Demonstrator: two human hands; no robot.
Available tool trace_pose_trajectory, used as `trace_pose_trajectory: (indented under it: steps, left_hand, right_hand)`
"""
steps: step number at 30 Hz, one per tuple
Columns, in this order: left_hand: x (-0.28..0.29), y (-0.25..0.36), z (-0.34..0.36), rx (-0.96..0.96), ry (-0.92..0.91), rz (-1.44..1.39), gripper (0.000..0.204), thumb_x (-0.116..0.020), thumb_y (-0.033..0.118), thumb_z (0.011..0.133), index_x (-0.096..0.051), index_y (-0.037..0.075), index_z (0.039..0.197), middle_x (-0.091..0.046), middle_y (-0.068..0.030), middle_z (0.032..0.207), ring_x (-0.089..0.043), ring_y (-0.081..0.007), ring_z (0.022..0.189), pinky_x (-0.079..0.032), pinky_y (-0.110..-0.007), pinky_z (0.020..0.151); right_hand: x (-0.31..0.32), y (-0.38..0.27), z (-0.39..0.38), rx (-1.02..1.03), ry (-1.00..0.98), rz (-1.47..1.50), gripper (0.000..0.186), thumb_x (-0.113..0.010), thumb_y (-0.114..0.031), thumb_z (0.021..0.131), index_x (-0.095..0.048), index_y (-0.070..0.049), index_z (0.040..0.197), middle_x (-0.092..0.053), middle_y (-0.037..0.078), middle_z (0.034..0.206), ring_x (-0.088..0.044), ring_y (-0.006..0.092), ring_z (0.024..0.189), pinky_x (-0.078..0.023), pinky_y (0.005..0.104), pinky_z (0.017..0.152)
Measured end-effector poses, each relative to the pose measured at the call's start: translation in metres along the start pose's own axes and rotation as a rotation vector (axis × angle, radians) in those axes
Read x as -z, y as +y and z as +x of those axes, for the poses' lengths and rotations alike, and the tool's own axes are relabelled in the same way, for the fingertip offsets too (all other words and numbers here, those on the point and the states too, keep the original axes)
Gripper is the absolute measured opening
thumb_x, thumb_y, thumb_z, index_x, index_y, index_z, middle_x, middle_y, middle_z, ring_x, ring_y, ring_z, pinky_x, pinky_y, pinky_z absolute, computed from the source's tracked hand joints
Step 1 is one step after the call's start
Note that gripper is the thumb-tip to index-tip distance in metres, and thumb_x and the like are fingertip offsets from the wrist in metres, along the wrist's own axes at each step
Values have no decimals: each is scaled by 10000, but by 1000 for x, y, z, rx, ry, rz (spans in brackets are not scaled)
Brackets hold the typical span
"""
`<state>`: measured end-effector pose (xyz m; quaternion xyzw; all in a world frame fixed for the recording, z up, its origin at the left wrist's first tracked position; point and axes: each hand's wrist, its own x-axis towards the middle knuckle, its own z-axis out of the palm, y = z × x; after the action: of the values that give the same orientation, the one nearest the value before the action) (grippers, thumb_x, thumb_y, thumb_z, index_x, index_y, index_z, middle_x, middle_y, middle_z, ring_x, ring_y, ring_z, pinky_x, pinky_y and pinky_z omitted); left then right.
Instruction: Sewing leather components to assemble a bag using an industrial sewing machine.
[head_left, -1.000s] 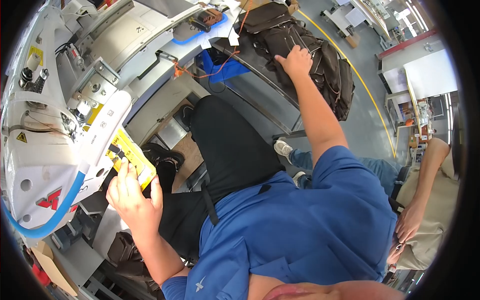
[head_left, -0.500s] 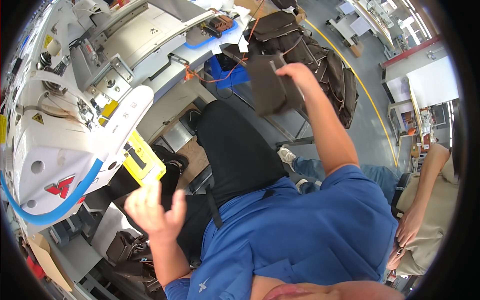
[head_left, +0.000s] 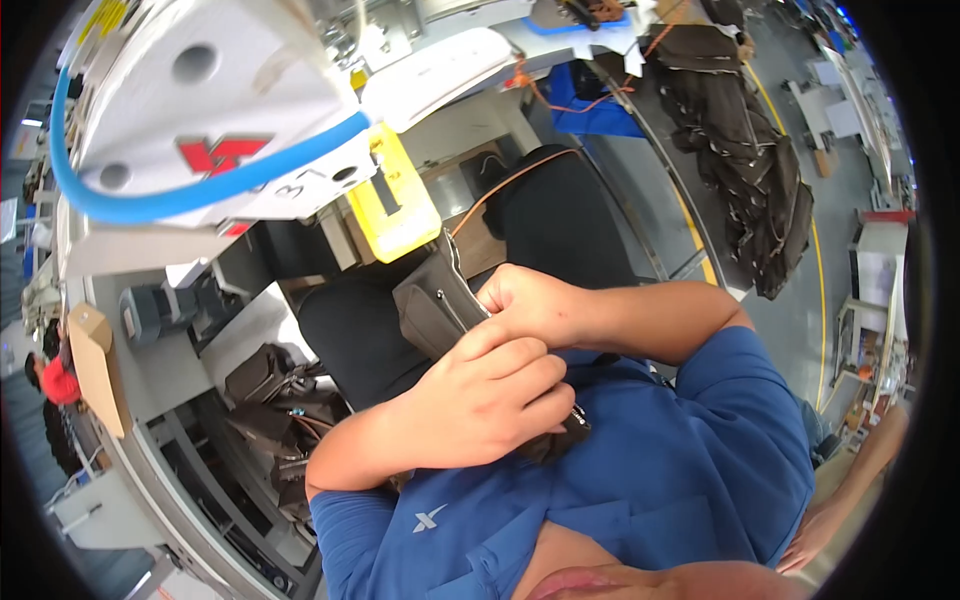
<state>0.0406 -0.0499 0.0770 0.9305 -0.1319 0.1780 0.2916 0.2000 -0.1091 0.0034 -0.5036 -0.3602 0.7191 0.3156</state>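
Note:
A dark brown fabric bag piece (head_left: 432,306) with a zipper lies across my lap, close to my body. My left hand (head_left: 500,395) is closed over it, the fingers curled round the fabric. Right beside it, my right hand (head_left: 535,305) grips the zippered edge with bent fingers. The two hands touch or nearly touch, and they hide the middle of the piece. A dark end with a shiny metal bit (head_left: 575,425) shows below my left fingers. An orange cord (head_left: 505,188) runs from near the piece's far end across my leg.
A white sewing machine (head_left: 240,110) with a blue tube (head_left: 215,195) and yellow part (head_left: 395,200) stands ahead-left. Brown bags pile (head_left: 735,150) at the right; more brown pieces (head_left: 280,400) lie low left. A co-worker's forearm (head_left: 865,480) shows at lower right.
My right hand has brought the bag piece from beside the pile in to my lap. My left hand, spread near the yellow part before, has closed on it. The view has shifted.

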Motion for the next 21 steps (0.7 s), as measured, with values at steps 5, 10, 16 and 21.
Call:
trace_pose_trajectory:
  steps: [5,10,16,21]
  left_hand:
    - [-9,-13,-49,75,286,-86,219,-714,106,716,-673,36,919,-617,-106,911,-608,-290,768,-523,-428,701]
    - [-8,-6,-110,651,1192,-95,164,-596,113,1004,-457,25,999,-637,-122,894,-634,-172,776,-543,-317,692]
    - [-22,-5,-99,751,1216,-254,120,-581,45,999,-512,-2,1085,-659,-125,1080,-644,-168,966,-539,-327,879]
    - [-16,-16,-74,632,1107,-735,85,-618,52,981,-590,2,1044,-654,-75,1052,-596,-119,916,-471,-267,869]
  right_hand:
    - [0,6,20,105,-212,261,408,-551,-350,1038,-638,-64,760,-595,13,676,-540,95,588,-440,260,542]
    - [28,-34,-8,274,-22,33,254,-574,-274,1013,-651,-32,1019,-644,31,910,-618,97,795,-497,253,726]
    - [-9,-62,-33,821,196,-673,575,-830,-391,820,-620,-33,1218,-663,112,1081,-651,200,720,-546,313,629]
    - [-9,-65,-31,945,330,-549,211,-771,-242,877,-688,-67,963,-671,80,866,-668,254,718,-532,354,598]
